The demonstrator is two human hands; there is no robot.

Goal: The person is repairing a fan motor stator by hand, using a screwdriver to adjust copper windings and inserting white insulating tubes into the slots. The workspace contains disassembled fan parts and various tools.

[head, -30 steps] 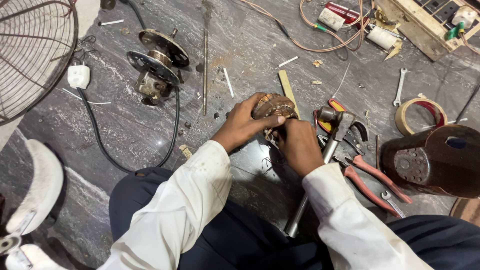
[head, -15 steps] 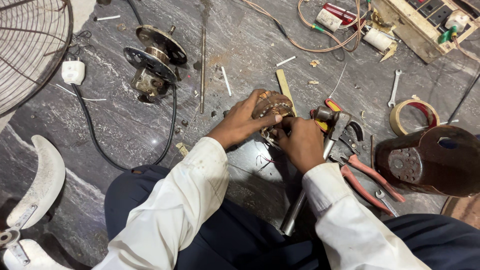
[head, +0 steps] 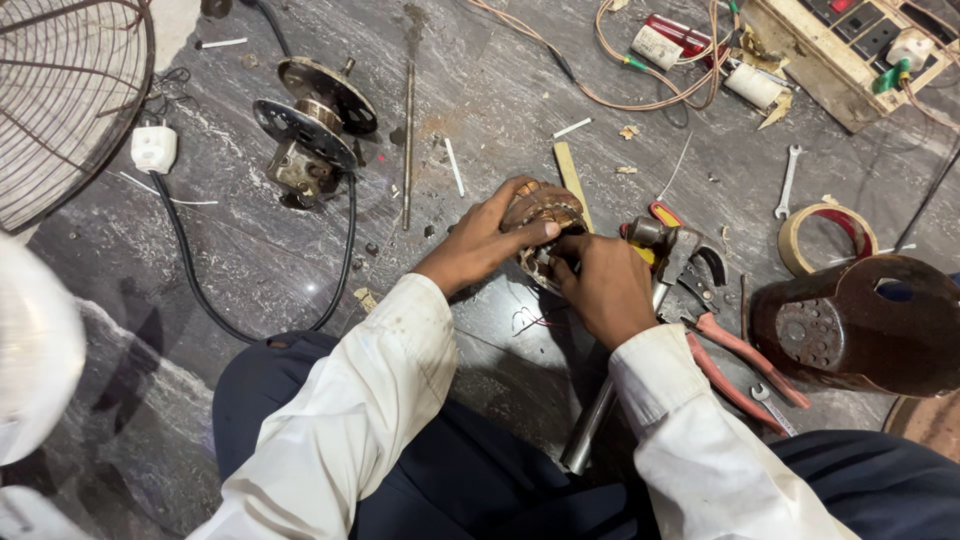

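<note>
Copper-wound motor coil [head: 540, 210] sits gripped by your left hand [head: 480, 245] while your right hand [head: 600, 285] pinches its lower edge; steady it, work gently.

A wire fan guard [head: 60, 100] lies at the far left of the dark stone floor [head: 200, 260]. A motor assembly [head: 310, 125] sits near a white plug [head: 154, 148] (black cable attached). A tape roll [head: 826, 238], spanner [head: 787, 181], brown housing [head: 860, 325] and red-handled pliers [head: 745, 365] lie at right.
</note>
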